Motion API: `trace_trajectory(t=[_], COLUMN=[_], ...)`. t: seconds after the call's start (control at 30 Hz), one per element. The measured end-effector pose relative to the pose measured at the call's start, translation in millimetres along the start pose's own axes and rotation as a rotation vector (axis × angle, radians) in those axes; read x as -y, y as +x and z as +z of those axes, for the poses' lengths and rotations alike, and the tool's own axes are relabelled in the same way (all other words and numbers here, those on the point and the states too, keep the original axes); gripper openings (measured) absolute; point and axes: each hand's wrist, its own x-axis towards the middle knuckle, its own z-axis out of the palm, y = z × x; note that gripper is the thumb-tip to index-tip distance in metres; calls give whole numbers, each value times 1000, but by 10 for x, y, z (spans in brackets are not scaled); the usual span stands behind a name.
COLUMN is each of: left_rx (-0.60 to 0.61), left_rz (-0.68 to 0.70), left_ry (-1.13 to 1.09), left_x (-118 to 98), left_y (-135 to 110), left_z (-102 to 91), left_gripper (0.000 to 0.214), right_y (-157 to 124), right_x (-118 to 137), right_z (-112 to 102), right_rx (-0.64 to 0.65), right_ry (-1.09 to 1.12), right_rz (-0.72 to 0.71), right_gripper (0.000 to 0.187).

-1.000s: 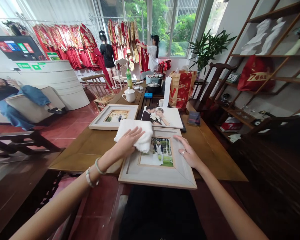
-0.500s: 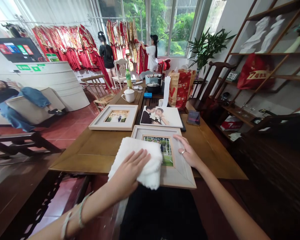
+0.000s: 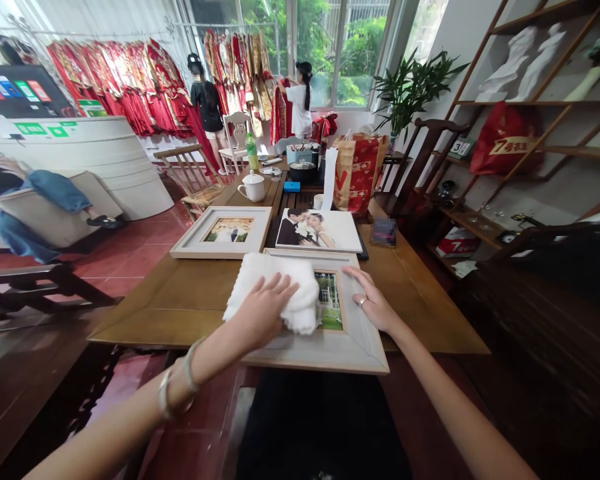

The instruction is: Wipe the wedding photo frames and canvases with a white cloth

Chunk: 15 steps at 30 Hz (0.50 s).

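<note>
A folded white towel (image 3: 270, 287) lies over the left part of a pale picture frame (image 3: 325, 353). My left hand (image 3: 263, 310) presses the towel down, its fingers bent slightly over it. On the frame's right border, my right hand (image 3: 373, 300) holds the frame, a ring on one finger. The framed photo (image 3: 333, 310) shows greenery and a white structure; its left part is hidden by the towel. Beyond it lies a photo print (image 3: 317, 230) of a couple. To the left sits a second picture frame (image 3: 225, 232).
A white lidded mug (image 3: 253, 187), a green bottle (image 3: 251, 153), a red paper bag (image 3: 359, 175) and a small blue box (image 3: 292, 187) stand farther back on the wooden table (image 3: 155, 297). Two people are by the clothes racks. Shelves (image 3: 535, 103) stand at the right.
My left hand has pushed the towel away from me, up the frame, uncovering its lower-left part and covering more of the photo's top. My right hand stays on the frame. The view has shifted slightly.
</note>
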Motion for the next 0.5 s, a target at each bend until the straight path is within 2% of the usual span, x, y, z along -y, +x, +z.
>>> trace_trajectory(t=[0.13, 0.23, 0.33, 0.4, 0.5], left_rx=[154, 206, 143, 63, -36], left_rz=[-27, -1, 25, -9, -61], left_ry=[-68, -110, -130, -112, -37], left_x=[-317, -519, -608, -573, -392], left_y=[-608, -847, -777, -586, -190], left_z=[71, 141, 160, 149, 122], left_gripper=[102, 111, 111, 107, 96], right_y=[16, 20, 16, 12, 11], right_x=[18, 36, 50, 53, 44], right_z=[-5, -10, -9, -9, -12], right_rx=[5, 11, 7, 2, 3], right_ry=[-11, -16, -13, -10, 0], right_rz=[11, 13, 10, 8, 0], right_gripper=[60, 60, 61, 61, 62])
